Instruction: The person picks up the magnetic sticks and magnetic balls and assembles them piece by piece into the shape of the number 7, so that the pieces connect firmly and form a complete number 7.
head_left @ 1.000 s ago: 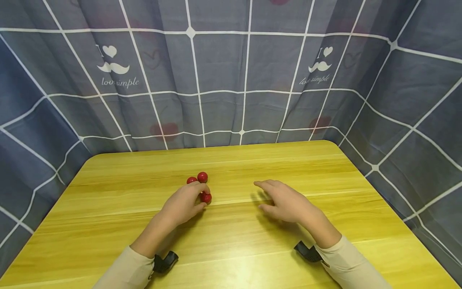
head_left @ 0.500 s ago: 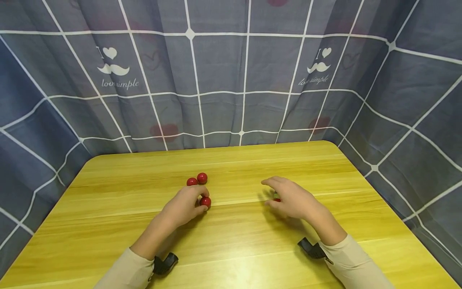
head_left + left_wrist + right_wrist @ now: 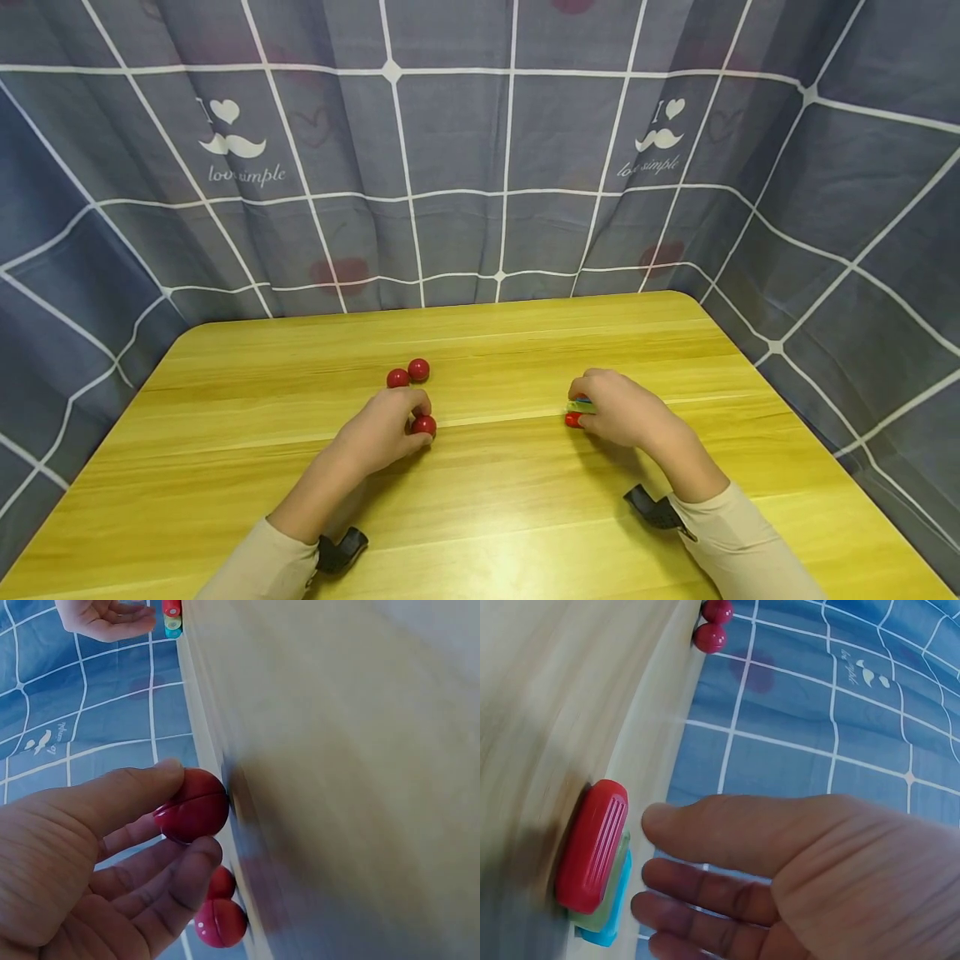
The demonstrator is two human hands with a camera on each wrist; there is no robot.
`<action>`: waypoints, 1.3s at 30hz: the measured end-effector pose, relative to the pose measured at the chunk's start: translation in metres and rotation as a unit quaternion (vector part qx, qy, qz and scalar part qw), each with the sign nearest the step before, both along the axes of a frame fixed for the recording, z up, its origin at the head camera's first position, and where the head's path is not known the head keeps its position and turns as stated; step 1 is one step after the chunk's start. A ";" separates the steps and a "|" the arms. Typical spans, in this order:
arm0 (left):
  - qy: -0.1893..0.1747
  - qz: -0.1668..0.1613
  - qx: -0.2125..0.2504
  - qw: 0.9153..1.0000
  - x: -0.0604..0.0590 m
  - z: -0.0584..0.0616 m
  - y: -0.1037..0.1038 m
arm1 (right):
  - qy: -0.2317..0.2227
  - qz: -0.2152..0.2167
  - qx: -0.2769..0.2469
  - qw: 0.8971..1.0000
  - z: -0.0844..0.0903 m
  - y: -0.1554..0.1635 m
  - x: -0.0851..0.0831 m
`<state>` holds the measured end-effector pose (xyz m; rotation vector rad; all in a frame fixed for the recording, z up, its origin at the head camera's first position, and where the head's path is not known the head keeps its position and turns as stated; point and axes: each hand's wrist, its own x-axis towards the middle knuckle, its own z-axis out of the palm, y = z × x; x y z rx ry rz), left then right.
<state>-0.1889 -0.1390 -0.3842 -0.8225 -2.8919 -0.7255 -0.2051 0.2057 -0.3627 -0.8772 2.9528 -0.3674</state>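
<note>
My left hand (image 3: 381,429) pinches a glossy red ball (image 3: 196,806) between thumb and fingertips, low at the table surface. Two more red balls (image 3: 418,370) sit just beyond that hand, close together. My right hand (image 3: 618,408) is beside a row of three short, rounded pieces lying side by side. The nearest is a ribbed red piece (image 3: 592,847); behind it are a pale green piece (image 3: 615,889) and a blue piece (image 3: 613,919). In the right wrist view, a gap separates the thumb and loosely bent fingers from these pieces.
Both hands work over a yellow wood-grain table (image 3: 480,500) with rounded far corners. A grey-blue curtain (image 3: 457,150) with white grid lines hangs behind it and along both sides. Each wrist wears a black strap mount (image 3: 341,550).
My right hand has moved right, and the coloured pieces beside it have come into sight. My left hand has drawn its red ball slightly nearer, away from the other two balls.
</note>
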 end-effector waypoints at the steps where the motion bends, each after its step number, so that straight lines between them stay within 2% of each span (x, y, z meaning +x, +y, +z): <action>1: 0.000 0.001 -0.002 1.000 0.000 0.000 0.000 | -0.003 -0.001 0.003 1.000 0.000 0.000 0.000; 7: 0.003 0.000 -0.006 1.000 0.001 0.000 -0.001 | -0.035 -0.014 0.014 0.999 -0.002 -0.002 0.000; 14: -0.007 -0.014 -0.004 1.000 0.002 0.002 -0.001 | -0.028 -0.004 0.028 0.999 -0.003 -0.006 0.002; 21: -0.030 -0.021 -0.001 0.999 0.005 0.006 -0.002 | -0.045 -0.007 0.035 0.998 -0.003 -0.011 0.005; 30: -0.037 -0.026 -0.025 0.999 0.008 0.007 0.000 | -0.048 -0.006 0.054 0.997 -0.008 -0.017 0.006; 39: -0.036 -0.023 -0.031 0.999 0.010 0.007 0.002 | -0.047 0.011 0.049 0.998 -0.010 -0.020 0.007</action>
